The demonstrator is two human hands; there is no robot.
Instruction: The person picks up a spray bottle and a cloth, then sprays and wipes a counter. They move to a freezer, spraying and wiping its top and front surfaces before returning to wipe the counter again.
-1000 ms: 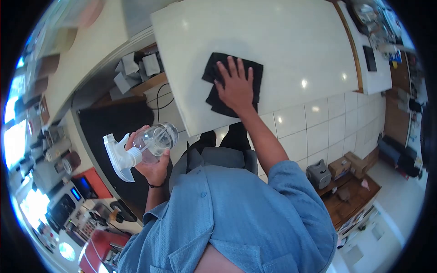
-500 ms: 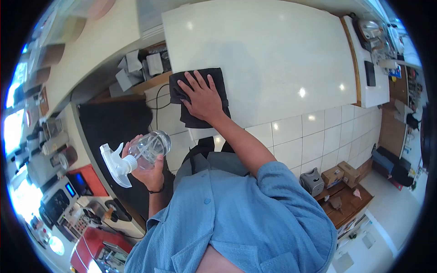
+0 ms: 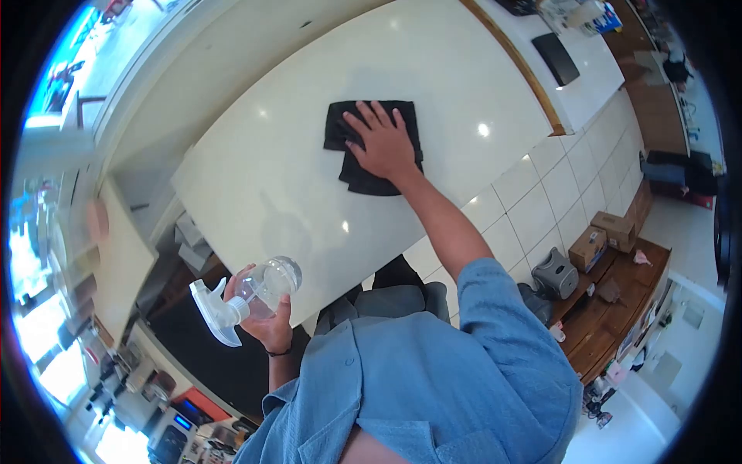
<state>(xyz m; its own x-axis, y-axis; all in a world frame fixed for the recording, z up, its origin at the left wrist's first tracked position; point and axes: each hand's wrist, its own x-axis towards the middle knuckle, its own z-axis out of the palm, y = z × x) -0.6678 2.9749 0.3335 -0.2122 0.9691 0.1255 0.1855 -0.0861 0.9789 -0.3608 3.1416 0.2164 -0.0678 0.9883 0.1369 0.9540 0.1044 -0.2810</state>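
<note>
My right hand (image 3: pixel 384 145) lies flat, fingers spread, on top of a folded black cloth (image 3: pixel 375 182). The cloth rests on a glossy white tabletop (image 3: pixel 309 93), with its lower folds stepping out below my palm. In my left hand (image 3: pixel 272 331) is a clear spray bottle (image 3: pixel 267 288) with a white trigger head. My fingers wrap round the bottle's body, and it is tilted with the trigger head toward the lower left. The bottle is above the table's near left edge, apart from the cloth.
A wooden strip (image 3: pixel 519 66) borders the table's right end, beside a white counter with a dark flat object (image 3: pixel 556 59). On the right, cardboard boxes (image 3: pixel 613 230) stand on a wooden surface (image 3: pixel 630 309). White tiles (image 3: pixel 506 240) cover the floor. A dark panel (image 3: pixel 209 340) is at lower left.
My right hand and the black cloth have moved from the table's left edge further in across its top. The bottle stays in my left hand. The whole view has turned.
</note>
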